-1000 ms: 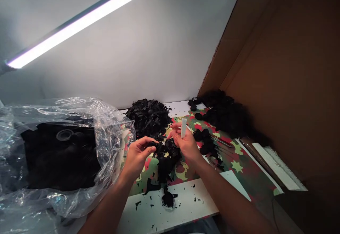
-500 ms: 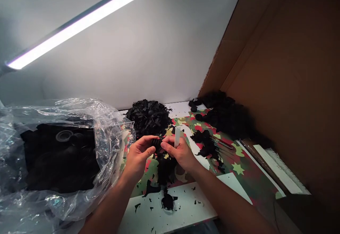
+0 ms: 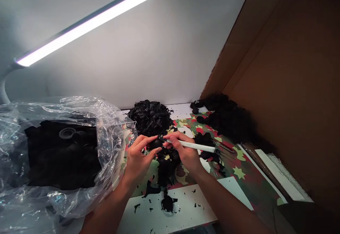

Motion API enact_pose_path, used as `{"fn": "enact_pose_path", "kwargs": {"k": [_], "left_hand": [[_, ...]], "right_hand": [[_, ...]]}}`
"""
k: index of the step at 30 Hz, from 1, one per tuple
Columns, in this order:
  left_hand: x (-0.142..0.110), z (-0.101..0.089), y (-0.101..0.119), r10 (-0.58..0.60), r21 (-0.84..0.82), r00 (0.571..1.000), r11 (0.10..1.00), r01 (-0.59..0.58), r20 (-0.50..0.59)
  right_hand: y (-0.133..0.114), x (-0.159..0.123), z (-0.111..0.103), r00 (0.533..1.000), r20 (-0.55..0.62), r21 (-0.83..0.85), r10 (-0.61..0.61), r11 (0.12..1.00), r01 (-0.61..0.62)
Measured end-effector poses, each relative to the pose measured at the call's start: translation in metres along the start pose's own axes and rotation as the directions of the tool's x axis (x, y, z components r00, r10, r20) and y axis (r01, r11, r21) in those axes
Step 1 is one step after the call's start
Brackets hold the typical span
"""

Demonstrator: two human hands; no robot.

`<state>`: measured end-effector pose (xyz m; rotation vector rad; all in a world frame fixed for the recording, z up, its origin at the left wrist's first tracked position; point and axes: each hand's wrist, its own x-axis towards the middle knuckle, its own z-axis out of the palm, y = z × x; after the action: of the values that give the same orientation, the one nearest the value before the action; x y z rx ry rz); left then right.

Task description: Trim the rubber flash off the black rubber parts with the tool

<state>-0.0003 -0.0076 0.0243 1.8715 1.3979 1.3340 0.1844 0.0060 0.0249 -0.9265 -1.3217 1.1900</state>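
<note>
My left hand [image 3: 138,156] pinches a small rounded black part [image 3: 155,143], which looks like rubber, between thumb and fingers. In my right hand [image 3: 188,156] is a slim tool with a flat white handle [image 3: 200,146], gripped like a pen. Its tip meets the black part's edge, too small to make out. Right below both hands lies a heap of black pieces [image 3: 167,168]. Nearer to me, a small round black item [image 3: 167,203] sits among scattered black scraps.
A clear plastic bag [image 3: 111,127] with black parts lies left. Behind the hands rises a pile of black shavings [image 3: 150,117]. More black parts [image 3: 231,117] lie right by a cardboard wall [image 3: 281,67]. Metal tweezers-like tools [image 3: 224,145] rest on the camouflage-patterned mat [image 3: 255,188]. A lamp [image 3: 90,21] hangs above.
The white handle has swung from upright to nearly level, pointing right. The black part has turned in my left fingers and shows a smooth rounded side. The view has shifted slightly.
</note>
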Motion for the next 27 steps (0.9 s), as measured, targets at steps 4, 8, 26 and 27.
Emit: {"fn": "enact_pose_path", "kwargs": {"k": [4, 8, 26, 27], "left_hand": [[-0.0005, 0.0003, -0.0023, 0.069, 0.058, 0.997, 0.996, -0.068, -0.025], [-0.0009, 0.0014, -0.0039, 0.105, 0.098, 0.994, 0.99, -0.1, -0.044], [-0.0042, 0.0053, -0.0048, 0.259, 0.312, 0.96, 0.926, -0.215, -0.107], [-0.0041, 0.0052, -0.0047, 0.259, 0.317, 0.96, 0.924, -0.215, -0.104]], "right_hand": [[-0.0012, -0.0011, 0.0056, 0.999, 0.0, 0.026, -0.033, 0.999, 0.032], [-0.0053, -0.0013, 0.0064, 0.996, 0.024, -0.108, -0.085, 0.99, 0.088], [-0.0016, -0.0035, 0.0073, 0.993, 0.045, -0.221, -0.112, 0.968, 0.119], [-0.0012, -0.0037, 0.0072, 0.992, 0.047, -0.231, -0.118, 0.965, 0.126]]}}
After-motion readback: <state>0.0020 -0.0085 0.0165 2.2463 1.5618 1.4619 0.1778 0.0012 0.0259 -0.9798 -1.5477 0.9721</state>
